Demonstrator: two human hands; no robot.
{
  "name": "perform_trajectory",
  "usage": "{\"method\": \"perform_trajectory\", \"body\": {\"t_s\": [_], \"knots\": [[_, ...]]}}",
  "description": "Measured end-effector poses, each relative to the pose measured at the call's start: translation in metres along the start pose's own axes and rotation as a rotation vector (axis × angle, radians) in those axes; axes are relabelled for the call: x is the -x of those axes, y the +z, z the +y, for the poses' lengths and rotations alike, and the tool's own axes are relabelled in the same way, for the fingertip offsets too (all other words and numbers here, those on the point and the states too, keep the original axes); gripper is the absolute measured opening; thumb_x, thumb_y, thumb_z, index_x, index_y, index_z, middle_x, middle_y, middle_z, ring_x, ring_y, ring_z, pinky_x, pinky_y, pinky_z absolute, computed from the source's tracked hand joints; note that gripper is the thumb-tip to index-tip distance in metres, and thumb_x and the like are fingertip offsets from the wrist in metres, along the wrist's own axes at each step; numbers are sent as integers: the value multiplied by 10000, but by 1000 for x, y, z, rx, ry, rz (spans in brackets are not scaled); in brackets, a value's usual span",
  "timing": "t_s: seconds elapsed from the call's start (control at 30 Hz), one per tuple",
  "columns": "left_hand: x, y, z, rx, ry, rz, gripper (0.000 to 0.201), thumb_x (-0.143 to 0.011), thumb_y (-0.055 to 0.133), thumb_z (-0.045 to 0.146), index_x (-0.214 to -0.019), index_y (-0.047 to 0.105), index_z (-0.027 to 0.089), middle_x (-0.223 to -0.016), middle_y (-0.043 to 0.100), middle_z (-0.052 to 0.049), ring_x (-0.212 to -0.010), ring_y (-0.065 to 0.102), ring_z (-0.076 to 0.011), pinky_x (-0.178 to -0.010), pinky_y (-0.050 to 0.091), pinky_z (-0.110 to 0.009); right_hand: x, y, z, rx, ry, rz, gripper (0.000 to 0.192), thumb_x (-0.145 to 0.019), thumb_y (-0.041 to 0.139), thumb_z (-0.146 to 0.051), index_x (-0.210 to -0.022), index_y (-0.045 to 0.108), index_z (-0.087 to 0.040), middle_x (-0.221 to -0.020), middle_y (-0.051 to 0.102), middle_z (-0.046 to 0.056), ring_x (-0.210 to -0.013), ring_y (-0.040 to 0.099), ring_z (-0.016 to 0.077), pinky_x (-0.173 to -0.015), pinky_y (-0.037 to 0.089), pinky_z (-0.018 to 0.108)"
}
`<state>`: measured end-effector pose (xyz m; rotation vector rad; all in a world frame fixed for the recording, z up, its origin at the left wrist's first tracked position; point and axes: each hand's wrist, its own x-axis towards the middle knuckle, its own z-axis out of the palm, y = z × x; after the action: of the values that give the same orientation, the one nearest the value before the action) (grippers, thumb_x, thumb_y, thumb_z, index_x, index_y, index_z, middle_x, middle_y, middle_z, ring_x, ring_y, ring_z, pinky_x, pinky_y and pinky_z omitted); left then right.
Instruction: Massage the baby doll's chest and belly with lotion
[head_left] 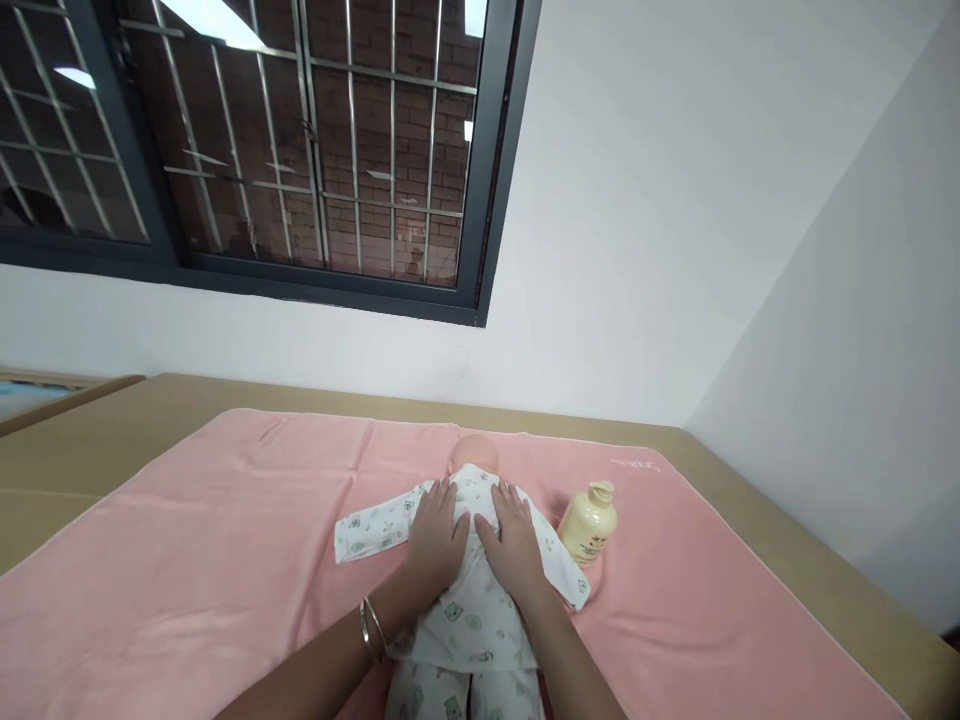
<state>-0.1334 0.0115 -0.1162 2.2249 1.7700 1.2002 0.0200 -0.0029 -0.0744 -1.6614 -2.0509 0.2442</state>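
Head view shows a baby doll lying face down on a pink towel, its bare head pointing to the far side and its legs running off the near edge of the picture. The doll wears a white printed outfit with small green figures, and one sleeve lies spread out to the left. Both hands rest flat on the doll's back, side by side and just apart. The left hand lies palm down with fingers stretched toward the doll's left shoulder, holding nothing, and two thin bangles sit on that wrist. The right hand also lies open and flat, fingers spread toward the far side, gripping nothing and only pressing on the cloth. Just right of the doll, near the right hand, a cream lotion bottle with a pump top stands on the towel. The towel covers a tan table that meets a white wall, and a barred window sits high on the far left
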Motion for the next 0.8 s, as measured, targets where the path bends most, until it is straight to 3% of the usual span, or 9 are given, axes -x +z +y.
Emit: {"method": "perform_trajectory", "body": {"t_s": [0.17,0.4,0.8], "knots": [[-15,-5,3,-25,-97,-31,441,-810,442,235,-1218,541,102,-1234,597,-162,-1205,509,-294,-1058,376,-497,-9,1,-2,69,34,-23,657,-920,391,-455,-1479,321,-117,-1550,252,110,-1449,164,274,-1173,108,472],[-12,7,-3,26,-59,-55,495,-876,414,294,-1333,473,112,-1407,490,-155,-1367,354,-312,-1143,244,-538,-7,-1,-6,85,29,-71,652,-939,349,-455,-1498,273,-128,-1561,220,108,-1456,139,260,-1173,93,462],[-10,3,-3,47,-46,-35,489,-898,387,313,-1339,479,124,-1398,505,-151,-1375,354,-300,-1148,255,-527,7,-11,-12,-8,80,-151,662,-948,328,-468,-1508,242,-125,-1576,151,115,-1463,96,257,-1170,92,456]]}}
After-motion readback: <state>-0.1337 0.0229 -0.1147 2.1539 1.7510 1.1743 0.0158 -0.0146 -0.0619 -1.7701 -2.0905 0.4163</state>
